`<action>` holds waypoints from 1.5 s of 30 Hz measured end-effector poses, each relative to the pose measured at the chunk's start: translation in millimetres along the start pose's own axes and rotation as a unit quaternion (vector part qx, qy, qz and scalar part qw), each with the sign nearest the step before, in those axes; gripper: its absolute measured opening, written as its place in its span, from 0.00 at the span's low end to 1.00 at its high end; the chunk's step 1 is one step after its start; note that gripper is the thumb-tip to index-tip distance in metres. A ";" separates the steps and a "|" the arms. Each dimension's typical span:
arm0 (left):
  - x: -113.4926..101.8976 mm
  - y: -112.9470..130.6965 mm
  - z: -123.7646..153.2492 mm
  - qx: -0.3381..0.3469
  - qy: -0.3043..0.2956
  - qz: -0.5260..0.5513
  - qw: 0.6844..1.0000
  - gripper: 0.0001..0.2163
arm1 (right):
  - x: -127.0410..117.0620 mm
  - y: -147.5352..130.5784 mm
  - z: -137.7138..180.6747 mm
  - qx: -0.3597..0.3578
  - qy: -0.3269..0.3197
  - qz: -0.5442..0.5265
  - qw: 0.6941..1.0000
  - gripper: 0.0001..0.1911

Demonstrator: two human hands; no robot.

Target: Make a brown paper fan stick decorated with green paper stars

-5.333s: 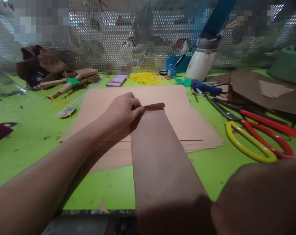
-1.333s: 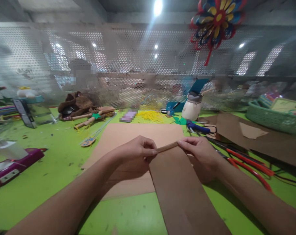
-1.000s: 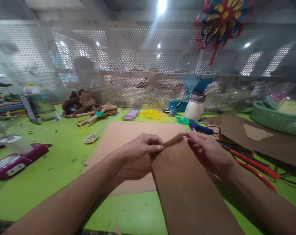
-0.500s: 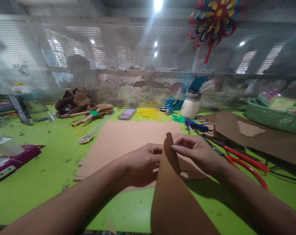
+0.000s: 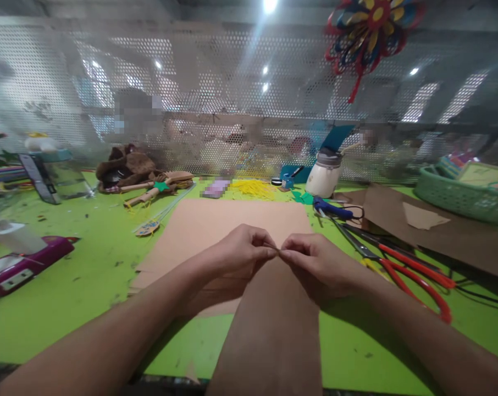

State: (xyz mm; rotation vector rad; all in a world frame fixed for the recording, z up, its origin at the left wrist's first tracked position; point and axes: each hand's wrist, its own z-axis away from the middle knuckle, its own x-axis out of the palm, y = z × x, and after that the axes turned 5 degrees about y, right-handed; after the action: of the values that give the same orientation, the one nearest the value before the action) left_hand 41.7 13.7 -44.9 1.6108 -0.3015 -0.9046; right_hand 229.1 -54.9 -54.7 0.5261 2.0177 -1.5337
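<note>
A long brown paper strip runs from the table's near edge up to my hands. My left hand and my right hand meet at the strip's far end, fingertips pinched together on its edge. The strip lies over a stack of tan paper sheets on the green table. The far end of the strip is hidden between my fingers.
Red-handled scissors and a blue glue gun lie to the right. A white jar stands behind, a green basket at far right, brown card beside it. A magenta device sits left; perforated screen behind.
The strip's far end, held flat between both hands, was turned up on edge half a second ago; now the hands have closed in, fingertips meeting over the end.
</note>
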 end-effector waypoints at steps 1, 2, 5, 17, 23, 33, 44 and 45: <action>-1.3 -1.3 -1.2 -0.001 0.018 0.003 1.000 0.07 | 0.5 1.9 -0.4 0.002 0.005 -0.007 1.000 0.08; -3.6 -2.6 -2.3 -0.001 0.037 0.008 0.999 0.06 | 0.9 4.3 -0.6 0.010 0.010 -0.030 0.999 0.07; -12.5 -5.3 -4.3 -0.005 0.069 0.027 0.997 0.06 | 2.0 13.1 -0.9 0.059 0.033 -0.150 0.986 0.08; -13.7 -8.8 -4.2 0.001 0.045 0.093 0.995 0.11 | 10.3 8.1 0.6 0.149 0.121 -0.324 0.926 0.13; -15.8 -7.2 -0.6 -0.010 0.055 0.127 0.990 0.12 | 5.4 7.8 1.1 0.158 0.128 -0.340 0.918 0.15; -24.3 1.3 2.5 0.013 0.026 -0.004 1.000 0.19 | 12.3 5.7 3.5 0.046 0.140 -0.175 0.973 0.08; -12.8 2.9 5.3 -0.057 -0.060 0.001 0.997 0.14 | 14.1 4.5 4.4 -0.004 0.120 -0.112 0.986 0.10; -12.4 2.4 4.7 -0.064 -0.056 0.002 0.996 0.13 | 14.0 3.2 4.1 -0.001 0.117 -0.112 0.987 0.10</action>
State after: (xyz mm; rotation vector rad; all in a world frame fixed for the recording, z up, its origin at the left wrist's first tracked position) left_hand 30.8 17.6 -37.9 1.4453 -0.3184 -0.9942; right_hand 220.9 -58.3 -66.8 0.5112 2.3244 -1.6651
